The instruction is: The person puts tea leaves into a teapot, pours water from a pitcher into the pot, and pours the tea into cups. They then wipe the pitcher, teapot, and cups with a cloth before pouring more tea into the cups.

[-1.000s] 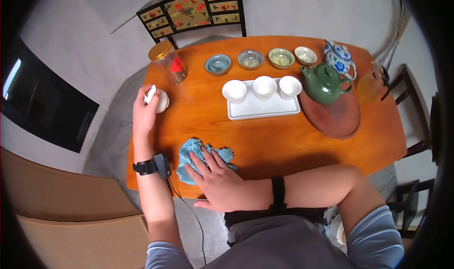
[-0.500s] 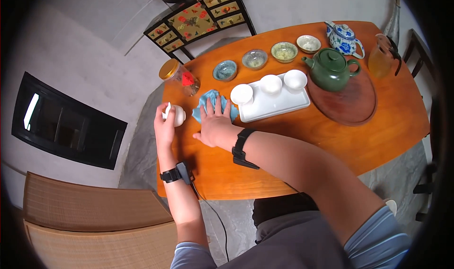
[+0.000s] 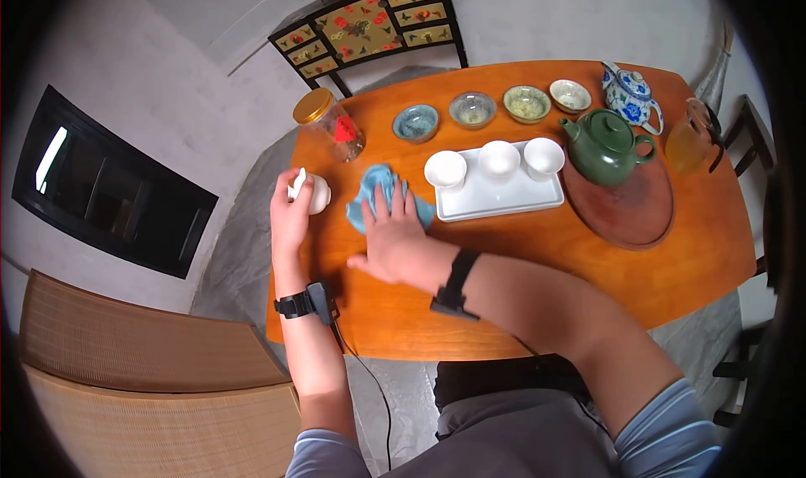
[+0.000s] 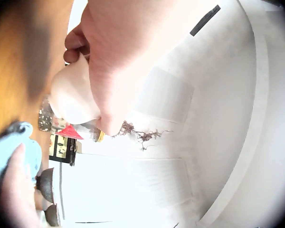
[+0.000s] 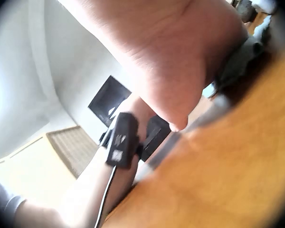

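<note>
My left hand (image 3: 290,219) grips a small white pitcher (image 3: 318,195) with a pointed lip, near the table's left edge. Its rounded white body (image 4: 73,95) fills the space beside the thumb in the left wrist view. My right hand (image 3: 393,241) lies palm down with spread, straight fingers on a crumpled light blue cloth (image 3: 361,207). The cloth is on the wooden table between the pitcher and a white tray (image 3: 504,199) bearing three white cups (image 3: 500,160). In the right wrist view the palm hides most of the cloth.
Behind the cloth stands a gold-lidded jar (image 3: 342,132). Several small glazed bowls (image 3: 416,123) line the far side. To the right, a green teapot (image 3: 606,149) sits on a round brown board (image 3: 625,213), near a blue-and-white teapot (image 3: 630,100) and a glass jug (image 3: 690,142).
The right hand has slid the cloth from the near edge far up the table beside the tray, then slightly back towards me. The left hand keeps its hold on the pitcher.
</note>
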Demonstrator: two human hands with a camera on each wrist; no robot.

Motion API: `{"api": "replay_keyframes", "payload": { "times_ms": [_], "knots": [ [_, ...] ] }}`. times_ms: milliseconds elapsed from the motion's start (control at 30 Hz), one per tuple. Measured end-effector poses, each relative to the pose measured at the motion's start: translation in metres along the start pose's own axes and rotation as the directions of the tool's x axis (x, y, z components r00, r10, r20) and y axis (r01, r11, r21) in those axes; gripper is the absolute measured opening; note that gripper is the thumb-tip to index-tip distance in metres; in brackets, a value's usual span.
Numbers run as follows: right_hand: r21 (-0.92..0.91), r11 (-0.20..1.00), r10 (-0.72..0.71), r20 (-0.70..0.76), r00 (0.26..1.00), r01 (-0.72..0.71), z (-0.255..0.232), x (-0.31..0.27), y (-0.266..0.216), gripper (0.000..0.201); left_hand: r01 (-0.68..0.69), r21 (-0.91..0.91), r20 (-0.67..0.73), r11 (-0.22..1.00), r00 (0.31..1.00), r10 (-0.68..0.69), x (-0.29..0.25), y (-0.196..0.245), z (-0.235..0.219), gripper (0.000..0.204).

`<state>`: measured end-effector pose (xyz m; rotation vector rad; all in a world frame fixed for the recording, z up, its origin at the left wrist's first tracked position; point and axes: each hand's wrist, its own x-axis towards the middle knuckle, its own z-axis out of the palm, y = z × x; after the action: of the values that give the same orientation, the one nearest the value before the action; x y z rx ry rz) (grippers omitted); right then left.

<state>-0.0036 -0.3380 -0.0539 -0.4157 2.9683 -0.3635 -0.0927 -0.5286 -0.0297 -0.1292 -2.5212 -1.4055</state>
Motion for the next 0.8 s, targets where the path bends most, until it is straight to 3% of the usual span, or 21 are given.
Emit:
{"api": "replay_keyframes", "payload": {
  "times_ms": [100, 133, 200, 300, 333, 367, 400, 433, 467, 500, 567, 600, 667, 700, 767, 800],
  "knots": [
    [-0.058, 0.984, 0.16, -0.094, 0.983, -0.166, 0.002, 0.027, 0.013, 0.088, -0.004, -0.008, 0.006, 1.0, 1.0, 0.004, 0.001, -0.002, 0.002, 0.045],
    [-0.059, 0.985, 0.157, -0.098, 0.983, -0.163, 0.008, 0.032, 0.008, 0.088, -0.008, 0.002, 0.007, 1.0, 1.0, 0.008, 0.0, -0.001, 0.003, 0.045],
    [-0.204, 0.931, 0.304, -0.022, 0.953, -0.302, 0.015, 0.035, -0.008, 0.075, -0.017, 0.015, 0.006, 1.0, 1.0, 0.017, 0.002, -0.001, 0.003, 0.045],
    [-0.344, 0.921, 0.223, 0.084, 0.971, -0.182, 0.014, 0.019, -0.021, 0.06, -0.006, 0.019, -0.011, 1.0, 1.0, 0.006, 0.001, -0.002, 0.004, 0.045],
    [-0.436, 0.9, 0.068, 0.149, 0.986, 0.004, -0.01, 0.01, -0.016, 0.038, -0.004, 0.009, -0.016, 1.0, 1.0, 0.004, 0.001, -0.001, 0.004, 0.045],
    [-0.447, 0.895, 0.068, 0.151, 0.986, 0.007, -0.028, 0.008, -0.004, 0.038, -0.013, 0.0, -0.012, 1.0, 1.0, 0.013, 0.001, 0.0, 0.004, 0.046],
    [-0.193, 0.959, -0.176, 0.161, 0.971, 0.206, -0.043, 0.008, 0.011, 0.029, -0.023, -0.009, -0.007, 1.0, 1.0, 0.022, 0.001, 0.0, 0.004, 0.047],
    [0.069, 0.914, -0.406, 0.109, 0.907, 0.401, -0.059, 0.008, 0.02, 0.024, -0.017, -0.019, -0.011, 1.0, 1.0, 0.017, 0.001, -0.001, 0.005, 0.047],
    [0.189, 0.961, -0.216, 0.05, 0.975, 0.203, -0.075, 0.007, 0.019, 0.021, -0.031, -0.004, -0.013, 1.0, 0.999, 0.031, 0.002, -0.002, 0.005, 0.047],
    [0.282, 0.941, -0.168, -0.088, 0.982, 0.186, -0.063, 0.027, 0.026, 0.022, -0.041, 0.012, -0.019, 0.999, 0.999, 0.041, 0.002, -0.004, 0.005, 0.048],
    [0.093, 0.982, -0.154, -0.136, 0.979, 0.167, -0.087, 0.035, 0.032, 0.021, -0.027, 0.023, -0.013, 0.999, 1.0, 0.027, 0.001, -0.002, 0.003, 0.044],
    [0.084, 0.982, -0.159, -0.124, 0.979, 0.17, -0.097, 0.04, 0.032, 0.021, -0.035, 0.045, 0.005, 0.998, 0.999, 0.034, 0.001, 0.0, 0.003, 0.04],
    [-0.22, 0.975, -0.026, -0.001, 1.0, 0.025, -0.107, 0.048, 0.03, 0.023, -0.035, 0.023, 0.001, 0.999, 0.999, 0.034, 0.001, -0.002, 0.004, 0.04],
    [-0.228, 0.973, -0.028, 0.003, 1.0, 0.028, -0.106, 0.051, 0.03, 0.023, -0.046, 0.011, -0.003, 0.999, 0.999, 0.046, 0.002, -0.001, 0.004, 0.04],
    [-0.464, 0.885, -0.028, -0.103, 0.994, -0.023, -0.098, 0.055, 0.031, 0.033, -0.037, 0.023, -0.014, 0.999, 0.999, 0.038, 0.001, 0.0, 0.004, 0.042],
    [-0.468, 0.884, -0.033, -0.095, 0.995, -0.015, -0.1, 0.053, 0.029, 0.033, -0.025, 0.032, -0.007, 0.999, 1.0, 0.025, 0.001, 0.0, 0.004, 0.043]
  ]
}}
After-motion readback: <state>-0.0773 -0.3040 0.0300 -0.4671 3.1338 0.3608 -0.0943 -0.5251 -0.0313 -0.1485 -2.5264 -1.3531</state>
